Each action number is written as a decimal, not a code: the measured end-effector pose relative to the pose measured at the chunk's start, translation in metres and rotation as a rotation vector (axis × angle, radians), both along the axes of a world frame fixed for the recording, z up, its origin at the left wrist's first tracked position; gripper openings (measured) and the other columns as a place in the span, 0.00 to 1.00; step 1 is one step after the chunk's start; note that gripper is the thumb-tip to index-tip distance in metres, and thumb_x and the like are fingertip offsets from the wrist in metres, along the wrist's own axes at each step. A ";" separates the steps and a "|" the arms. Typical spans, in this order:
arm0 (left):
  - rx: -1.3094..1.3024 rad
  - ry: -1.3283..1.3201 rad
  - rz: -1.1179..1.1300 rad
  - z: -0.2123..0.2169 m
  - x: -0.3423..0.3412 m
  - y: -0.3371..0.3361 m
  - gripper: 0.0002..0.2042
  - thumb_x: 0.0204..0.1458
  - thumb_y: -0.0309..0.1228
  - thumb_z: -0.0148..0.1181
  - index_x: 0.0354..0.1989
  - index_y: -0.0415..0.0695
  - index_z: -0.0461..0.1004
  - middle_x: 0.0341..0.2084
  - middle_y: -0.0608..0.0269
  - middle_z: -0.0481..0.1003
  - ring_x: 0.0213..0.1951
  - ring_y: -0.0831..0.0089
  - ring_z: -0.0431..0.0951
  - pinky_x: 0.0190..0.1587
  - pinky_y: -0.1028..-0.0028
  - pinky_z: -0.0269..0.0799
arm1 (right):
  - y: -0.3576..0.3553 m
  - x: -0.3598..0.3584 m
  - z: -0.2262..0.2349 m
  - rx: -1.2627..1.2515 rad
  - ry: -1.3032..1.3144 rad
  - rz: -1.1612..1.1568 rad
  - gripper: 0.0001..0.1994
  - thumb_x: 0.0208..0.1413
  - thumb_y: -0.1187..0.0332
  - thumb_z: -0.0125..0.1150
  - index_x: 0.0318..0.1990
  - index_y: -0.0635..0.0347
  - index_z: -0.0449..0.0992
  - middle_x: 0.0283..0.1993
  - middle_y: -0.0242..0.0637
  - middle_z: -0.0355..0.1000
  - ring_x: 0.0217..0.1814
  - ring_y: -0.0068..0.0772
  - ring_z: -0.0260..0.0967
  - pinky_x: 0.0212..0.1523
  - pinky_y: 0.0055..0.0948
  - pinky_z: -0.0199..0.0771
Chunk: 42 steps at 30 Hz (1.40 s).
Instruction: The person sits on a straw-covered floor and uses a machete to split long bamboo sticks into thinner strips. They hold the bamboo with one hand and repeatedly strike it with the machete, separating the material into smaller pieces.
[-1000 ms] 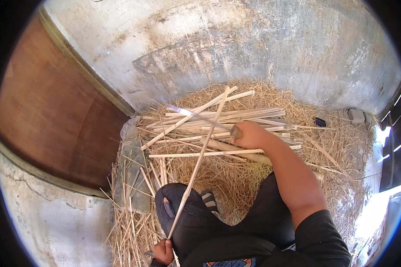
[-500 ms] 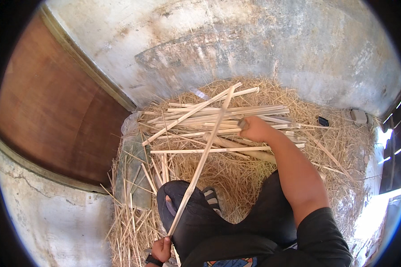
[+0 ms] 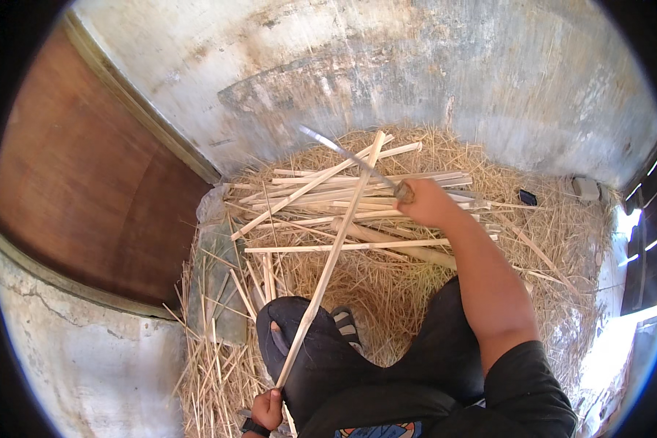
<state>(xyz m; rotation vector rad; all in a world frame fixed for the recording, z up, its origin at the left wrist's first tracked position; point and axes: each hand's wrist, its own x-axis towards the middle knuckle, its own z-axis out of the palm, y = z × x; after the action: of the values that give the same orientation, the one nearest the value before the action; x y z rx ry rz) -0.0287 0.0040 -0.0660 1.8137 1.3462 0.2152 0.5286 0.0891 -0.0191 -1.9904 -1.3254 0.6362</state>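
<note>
A long split bamboo strip [image 3: 320,290] slants from beside my left thigh up over the pile. My left hand [image 3: 268,410], wearing a dark wristband, is closed round its lower end. My right hand [image 3: 425,203] grips the stubby handle of a long-bladed knife [image 3: 341,150]. Its blade points up and left, crossing the strip near the far end; whether it touches the strip I cannot tell. Beneath lies a pile of pale bamboo strips [image 3: 306,198], with a thicker round pole [image 3: 416,252] among them.
Straw and shavings [image 3: 387,314] cover the ground. A stained wall [image 3: 416,66] rises behind, and a brown wooden panel [image 3: 95,168] stands left. A small black object [image 3: 527,198] and a grey block [image 3: 585,189] lie right. My sandalled foot [image 3: 347,326] is between my knees.
The knife's blade has swung up and now shows clearly across the strip's upper part. My right hand has risen slightly. My left hand and the strip have hardly moved.
</note>
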 end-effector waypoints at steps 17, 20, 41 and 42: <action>-0.106 -0.024 -0.021 0.002 0.004 0.003 0.31 0.65 0.55 0.35 0.19 0.41 0.64 0.12 0.70 0.62 0.18 0.78 0.61 0.23 0.71 0.56 | -0.001 0.009 -0.001 0.032 -0.109 -0.020 0.13 0.49 0.68 0.59 0.42 0.58 0.78 0.34 0.47 0.77 0.38 0.51 0.75 0.42 0.45 0.75; -0.152 -0.060 -0.007 -0.001 0.003 0.004 0.30 0.65 0.54 0.36 0.19 0.42 0.63 0.12 0.70 0.62 0.17 0.79 0.60 0.22 0.73 0.55 | -0.010 -0.023 0.004 0.025 -0.212 0.247 0.12 0.49 0.66 0.60 0.42 0.55 0.78 0.34 0.47 0.77 0.38 0.49 0.76 0.40 0.46 0.75; -0.291 -0.135 0.061 -0.013 -0.013 0.009 0.29 0.66 0.53 0.38 0.17 0.44 0.63 0.11 0.71 0.61 0.15 0.79 0.58 0.19 0.73 0.53 | -0.014 -0.052 0.017 -0.067 -0.370 0.548 0.12 0.45 0.64 0.66 0.39 0.54 0.79 0.33 0.44 0.77 0.37 0.50 0.75 0.40 0.45 0.74; -0.305 -0.118 0.065 -0.013 -0.015 0.010 0.29 0.66 0.53 0.38 0.17 0.44 0.63 0.11 0.71 0.60 0.15 0.79 0.58 0.19 0.73 0.53 | -0.012 -0.052 0.017 -0.081 -0.338 0.597 0.12 0.45 0.64 0.66 0.38 0.55 0.79 0.33 0.44 0.77 0.37 0.49 0.75 0.40 0.45 0.74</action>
<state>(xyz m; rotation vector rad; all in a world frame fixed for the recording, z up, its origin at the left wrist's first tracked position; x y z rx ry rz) -0.0438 0.0138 -0.0789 1.4827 1.2794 0.1398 0.4769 0.0768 -0.0017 -1.8100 -2.1684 0.6378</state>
